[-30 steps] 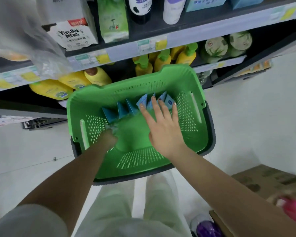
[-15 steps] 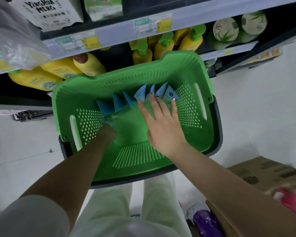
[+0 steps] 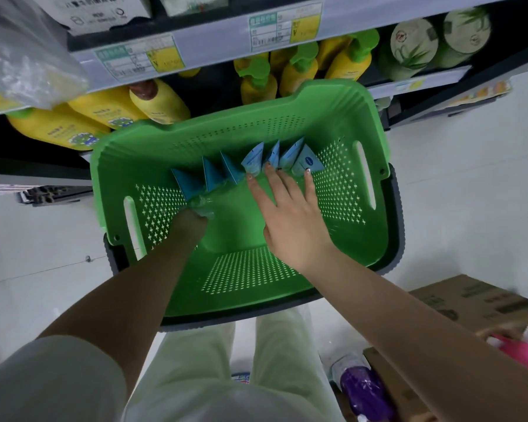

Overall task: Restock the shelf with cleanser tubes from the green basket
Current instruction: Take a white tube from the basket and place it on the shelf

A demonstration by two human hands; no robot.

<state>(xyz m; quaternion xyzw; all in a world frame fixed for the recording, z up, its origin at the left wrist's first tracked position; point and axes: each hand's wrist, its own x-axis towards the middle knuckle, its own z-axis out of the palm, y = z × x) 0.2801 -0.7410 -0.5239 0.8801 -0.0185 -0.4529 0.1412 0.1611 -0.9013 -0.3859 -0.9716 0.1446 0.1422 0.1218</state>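
Both hands are reaching into green basket [image 3: 342, 117]: right hand [image 3: 290, 214] is lying flat, fingers spread, touching cleanser tubes [image 3: 265, 161] (blue); left hand [image 3: 192, 222] is gripping clear wrap [image 3: 203, 204].

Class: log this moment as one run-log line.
stage: reaching | left hand: on clear wrap | right hand: spread over cleanser tubes | green basket: tubes inside | shelf: not restocked

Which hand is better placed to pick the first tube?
Right hand: open, fingertips already on the light blue tubes in the green basket. Left hand looks closed around clear wrap.
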